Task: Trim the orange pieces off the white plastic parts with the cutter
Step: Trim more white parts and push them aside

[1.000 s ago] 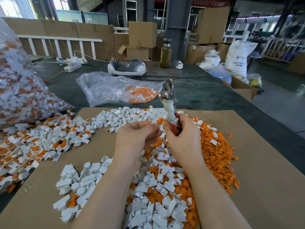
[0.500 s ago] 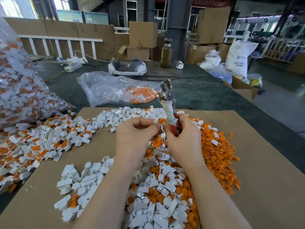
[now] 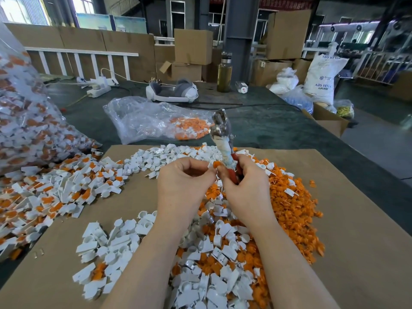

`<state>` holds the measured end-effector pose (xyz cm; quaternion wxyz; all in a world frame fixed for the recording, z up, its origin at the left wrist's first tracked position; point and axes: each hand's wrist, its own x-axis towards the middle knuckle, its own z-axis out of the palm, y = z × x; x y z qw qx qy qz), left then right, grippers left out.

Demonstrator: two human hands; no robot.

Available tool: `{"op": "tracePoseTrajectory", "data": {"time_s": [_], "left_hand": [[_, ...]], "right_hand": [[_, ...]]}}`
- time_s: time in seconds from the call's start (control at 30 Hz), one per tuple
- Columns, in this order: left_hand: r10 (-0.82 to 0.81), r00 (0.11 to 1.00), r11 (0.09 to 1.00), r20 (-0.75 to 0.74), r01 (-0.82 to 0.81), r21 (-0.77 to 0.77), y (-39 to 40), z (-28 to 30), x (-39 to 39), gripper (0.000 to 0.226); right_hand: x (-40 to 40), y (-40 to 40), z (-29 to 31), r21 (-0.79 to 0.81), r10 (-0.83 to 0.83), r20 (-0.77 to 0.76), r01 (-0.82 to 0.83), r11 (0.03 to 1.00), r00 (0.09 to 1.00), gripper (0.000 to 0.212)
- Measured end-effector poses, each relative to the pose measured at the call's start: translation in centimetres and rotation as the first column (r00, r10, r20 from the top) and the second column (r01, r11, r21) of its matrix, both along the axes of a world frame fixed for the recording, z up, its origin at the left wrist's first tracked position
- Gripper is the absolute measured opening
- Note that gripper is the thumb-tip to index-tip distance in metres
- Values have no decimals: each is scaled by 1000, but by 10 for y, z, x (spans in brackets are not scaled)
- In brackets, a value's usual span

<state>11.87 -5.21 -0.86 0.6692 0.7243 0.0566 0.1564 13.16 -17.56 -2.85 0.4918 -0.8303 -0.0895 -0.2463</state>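
From my head camera, looking down: my left hand (image 3: 186,179) pinches one small white part (image 3: 210,166) with its orange piece (image 3: 215,164) turned toward my other hand, up off the table so I can see the joint. My right hand (image 3: 246,181) is curled round the red handles of the cutter (image 3: 223,139), whose metal head points up and away from me; the blades stand clear of the part, not on it yet. I judge I hold it parked like this so my right fingertips are free to help steady the orange piece.

The piles say why things lie as they do. Untrimmed parts (image 3: 55,192) spill from the big bag (image 3: 26,121) on my left, within reach of the feeding hand. Cut orange scraps (image 3: 287,204) heap on my right, trimmed white pieces (image 3: 111,248) below my wrists, all on the cardboard sheet (image 3: 356,230). A smaller bag (image 3: 142,117) holding orange bits lies beyond.
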Motion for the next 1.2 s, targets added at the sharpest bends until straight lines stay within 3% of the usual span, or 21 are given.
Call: {"op": "tracePoseTrajectory", "data": {"time_s": [0.27,0.43,0.6,0.73,0.87,1.03,1.2], "left_hand": [[42,999,997,2,-42,59,-1,-4,4,13],[40,999,994,11,-41,101,2,-7,6,12],[24,1000,1000,17,-24,-16,8,-7,11,8],[-2,1000,990,30,6,-143,13,-7,13,10],[-27,997,985,72,39,-169,17,-9,13,12],[-27,997,985,72,39,-170,20,-8,14,10],[-1,1000,999,17,1,-36,16,-7,13,10]], "right_hand": [[3,-2,-2,-74,27,-22,-29,997,999,15],[1,-8,4,-20,145,-139,-149,989,980,12],[-4,-26,11,100,293,-318,-275,956,902,12],[-7,-34,14,18,323,-438,-351,936,839,30],[-6,-34,13,-48,326,-504,-403,914,800,22],[-8,-35,14,-40,341,-529,-424,905,777,37],[-4,-27,9,-36,263,-361,-295,955,895,16]]}}
